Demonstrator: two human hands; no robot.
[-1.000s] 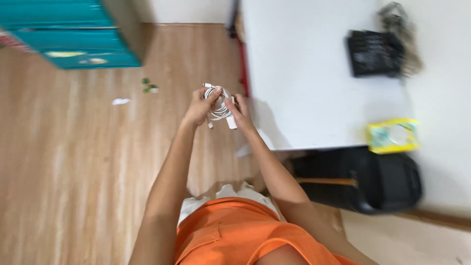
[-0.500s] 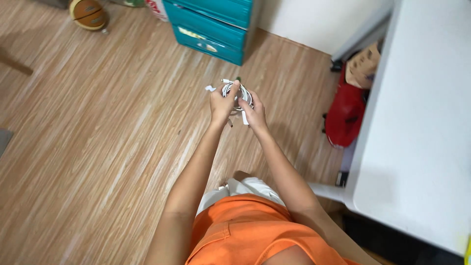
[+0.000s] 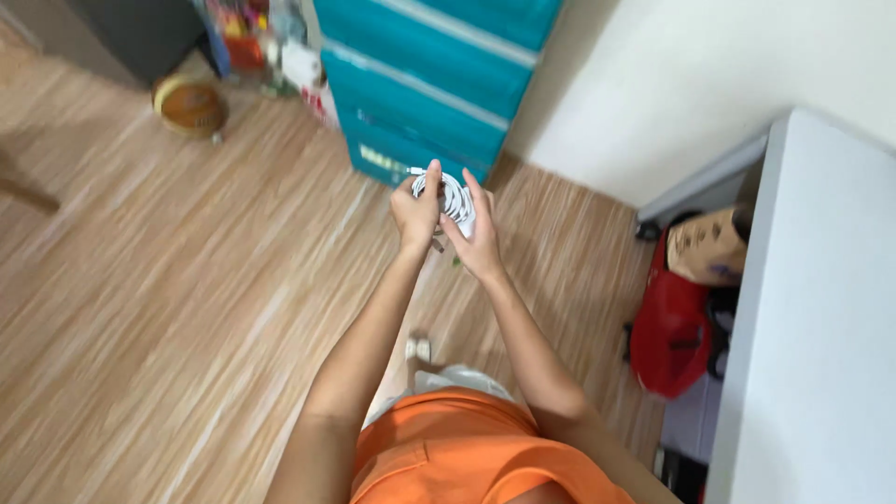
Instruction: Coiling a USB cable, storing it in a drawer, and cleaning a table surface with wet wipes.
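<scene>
Coiled white cable bundle point(image 3: 450, 197) is pinched between both hands, held out in front above the wood-grain plank floor point(image 3: 187, 308). Left hand point(image 3: 415, 213) closed on the coil's left edge, thumb up over the top loop. Right hand point(image 3: 474, 238) wraps the right and lower side, fingers curled around the loops. Coil sits between the fingertips, not in either palm. Teal plastic drawer unit point(image 3: 439, 84) sits behind it.
</scene>
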